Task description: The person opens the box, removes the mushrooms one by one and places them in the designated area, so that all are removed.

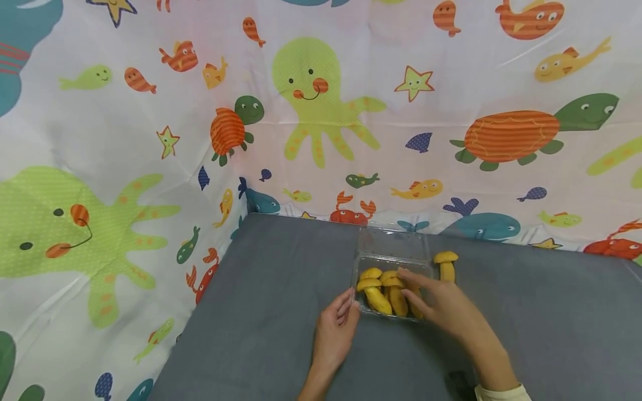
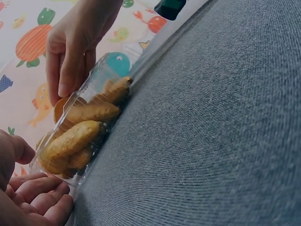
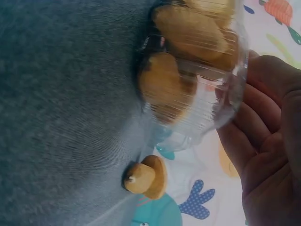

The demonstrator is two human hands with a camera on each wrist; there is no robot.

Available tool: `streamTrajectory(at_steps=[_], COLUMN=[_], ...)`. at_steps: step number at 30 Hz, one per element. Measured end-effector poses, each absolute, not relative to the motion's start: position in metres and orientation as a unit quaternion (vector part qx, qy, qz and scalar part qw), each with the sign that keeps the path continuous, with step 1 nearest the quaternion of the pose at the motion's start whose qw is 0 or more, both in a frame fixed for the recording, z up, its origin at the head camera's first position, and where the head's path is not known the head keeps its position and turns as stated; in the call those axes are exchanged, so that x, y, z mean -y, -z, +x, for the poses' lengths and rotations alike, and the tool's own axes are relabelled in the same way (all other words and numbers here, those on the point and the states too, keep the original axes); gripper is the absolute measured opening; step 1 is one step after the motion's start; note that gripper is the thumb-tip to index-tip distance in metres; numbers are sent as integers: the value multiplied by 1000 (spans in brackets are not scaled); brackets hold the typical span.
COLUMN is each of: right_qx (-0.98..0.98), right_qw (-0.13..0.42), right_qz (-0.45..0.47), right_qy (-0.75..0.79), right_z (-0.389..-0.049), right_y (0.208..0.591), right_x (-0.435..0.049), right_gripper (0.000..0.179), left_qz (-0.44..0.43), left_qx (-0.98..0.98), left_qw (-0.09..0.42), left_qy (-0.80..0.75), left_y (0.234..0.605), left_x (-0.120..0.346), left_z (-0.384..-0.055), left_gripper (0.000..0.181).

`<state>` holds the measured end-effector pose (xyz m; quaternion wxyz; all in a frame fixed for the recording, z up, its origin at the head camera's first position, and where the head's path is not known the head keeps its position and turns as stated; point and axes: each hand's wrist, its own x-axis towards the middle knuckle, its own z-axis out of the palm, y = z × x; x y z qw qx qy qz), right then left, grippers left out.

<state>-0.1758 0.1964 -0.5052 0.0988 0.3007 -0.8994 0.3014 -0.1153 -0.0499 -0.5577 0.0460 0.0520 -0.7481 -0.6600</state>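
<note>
A hinged clear plastic box (image 1: 371, 262) holds several yellow mushrooms (image 1: 377, 299), lying side by side with stems toward the person. My left hand (image 1: 335, 328) pinches the box's left edge between thumb and fingers. Over the box's right half reaches my right hand (image 1: 446, 306), its thumb and fingers apart and the fingertips right at the mushroom caps. In the left wrist view, those right fingertips point down inside the rim, beside a mushroom cap (image 2: 60, 108). My right hand partly hides the rightmost mushroom. One more mushroom (image 1: 446, 266) lies outside, just right of the box.
The box's transparent lid (image 1: 393, 243) is raised at the back, close to the patterned curtain (image 1: 371, 184). A grey cloth (image 1: 261, 312) covers the table. Another curtain side (image 1: 120, 167) with sea animals borders the left. A dark object (image 1: 458, 384) appears near my right wrist.
</note>
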Motion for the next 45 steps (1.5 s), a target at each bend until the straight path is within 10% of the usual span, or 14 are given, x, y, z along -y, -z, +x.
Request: streamTrajectory(at_steps=[45], right_qx=[895], right_qw=[160], right_qz=[302], right_qy=[-286], right_z=[-183], right_y=[520], right_x=[-187], right_gripper=[38], left_qz=[24], left_qx=[718], left_qw=[70], left_qy=[693], left_y=[558], left_x=[46], left_z=[-115], left_gripper=[45])
